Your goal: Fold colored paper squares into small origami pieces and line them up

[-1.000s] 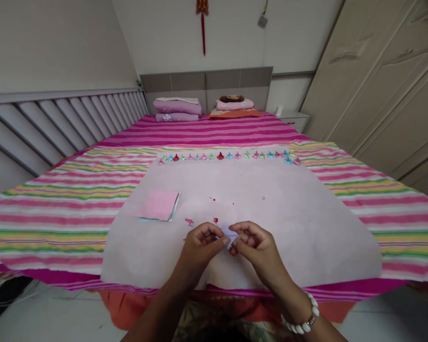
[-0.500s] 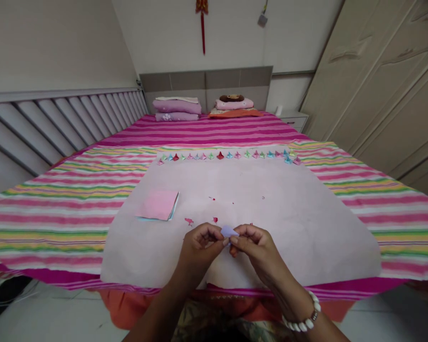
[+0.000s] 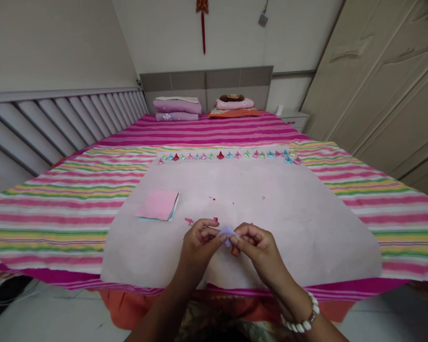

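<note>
A small folded piece of lavender origami paper (image 3: pixel 228 231) is pinched between both hands, above the near part of a pale sheet (image 3: pixel 299 213). My left hand (image 3: pixel 200 242) grips its left side between thumb and fingers, with the index finger lifted a little. On the other side, my right hand (image 3: pixel 255 243) has thumb and index finger closed on the right edge. Fingers cover part of the paper's lower folds. Red paper scraps (image 3: pixel 189 221) lie just beyond the left hand.
A stack of square coloured paper (image 3: pixel 159 204), pink on top, lies at left on the sheet. Several small folded paper pieces (image 3: pixel 220 155) line its far edge. Striped bedding (image 3: pixel 57 204) surrounds it. Folded bedding (image 3: pixel 177 108) sits by the headboard.
The lavender paper has tilted and looks wider, with a point showing at its lower middle. My left index finger has lifted off it; the right hand has barely moved.
</note>
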Motion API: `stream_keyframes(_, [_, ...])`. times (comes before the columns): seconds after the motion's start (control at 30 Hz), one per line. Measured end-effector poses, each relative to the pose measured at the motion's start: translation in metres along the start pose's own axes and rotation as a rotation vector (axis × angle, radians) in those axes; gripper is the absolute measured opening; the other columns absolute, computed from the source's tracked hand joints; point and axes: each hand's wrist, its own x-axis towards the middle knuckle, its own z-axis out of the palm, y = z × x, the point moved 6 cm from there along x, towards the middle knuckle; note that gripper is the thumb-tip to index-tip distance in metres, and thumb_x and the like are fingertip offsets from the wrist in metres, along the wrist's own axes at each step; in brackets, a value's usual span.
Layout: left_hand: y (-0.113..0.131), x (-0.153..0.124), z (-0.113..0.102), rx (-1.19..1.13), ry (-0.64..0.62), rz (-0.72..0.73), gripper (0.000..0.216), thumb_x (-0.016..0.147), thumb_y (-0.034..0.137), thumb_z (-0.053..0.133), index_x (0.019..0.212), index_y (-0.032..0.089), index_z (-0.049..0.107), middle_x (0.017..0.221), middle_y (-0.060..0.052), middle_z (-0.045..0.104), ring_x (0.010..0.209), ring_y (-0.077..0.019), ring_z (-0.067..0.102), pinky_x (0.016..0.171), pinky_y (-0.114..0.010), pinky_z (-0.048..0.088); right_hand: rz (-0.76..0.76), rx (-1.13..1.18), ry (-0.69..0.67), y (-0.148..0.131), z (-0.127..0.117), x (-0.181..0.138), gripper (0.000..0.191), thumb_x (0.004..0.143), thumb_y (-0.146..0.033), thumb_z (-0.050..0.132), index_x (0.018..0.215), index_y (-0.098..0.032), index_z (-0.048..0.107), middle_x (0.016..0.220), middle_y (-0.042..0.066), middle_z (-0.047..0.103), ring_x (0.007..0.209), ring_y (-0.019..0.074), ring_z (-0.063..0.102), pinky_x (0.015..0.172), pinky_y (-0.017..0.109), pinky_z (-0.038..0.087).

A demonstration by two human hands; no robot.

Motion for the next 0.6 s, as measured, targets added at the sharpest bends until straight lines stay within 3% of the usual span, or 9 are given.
stream_keyframes(0.27, [-0.004, -0.002, -0.003, -0.072, 0.046, -0.011, 0.035, 0.067, 0.026, 0.077, 0.095, 0.018, 0.06, 0.072, 0.001, 0.071, 0.071, -0.0126, 0.064, 0.072, -0.025, 0.047, -0.052, 0.039, 0.022, 0.001, -0.003, 0.002, 0.012, 0.073, -0.027, 0.074, 0.067, -0.018, 0.068, 0.056, -0.001, 0.064, 0.052, 0.0117, 0.056, 0.055, 0.025, 0.045])
stream_keyframes(0.43, [-0.016, -0.003, 0.006, -0.067, -0.002, -0.076, 0.019, 0.068, 0.03, 0.075, 0.072, 0.015, 0.065, 0.063, 0.001, 0.065, 0.063, -0.0104, 0.057, 0.065, -0.024, 0.044, -0.084, 0.011, 0.055, -0.001, -0.005, 0.003, 0.011, 0.073, -0.027, 0.075, 0.068, -0.018, 0.07, 0.061, -0.001, 0.064, 0.056, 0.0121, 0.056, 0.057, 0.025, 0.043])
stream_keyframes(0.6, [-0.013, -0.004, 0.01, -0.186, -0.094, -0.172, 0.021, 0.07, 0.03, 0.075, 0.068, 0.013, 0.065, 0.06, 0.001, 0.06, 0.06, -0.0072, 0.051, 0.062, -0.019, 0.039, -0.043, 0.09, -0.07, 0.0, -0.002, 0.002, 0.014, 0.074, -0.032, 0.074, 0.081, -0.021, 0.073, 0.077, 0.001, 0.067, 0.07, 0.0147, 0.057, 0.068, 0.027, 0.045])
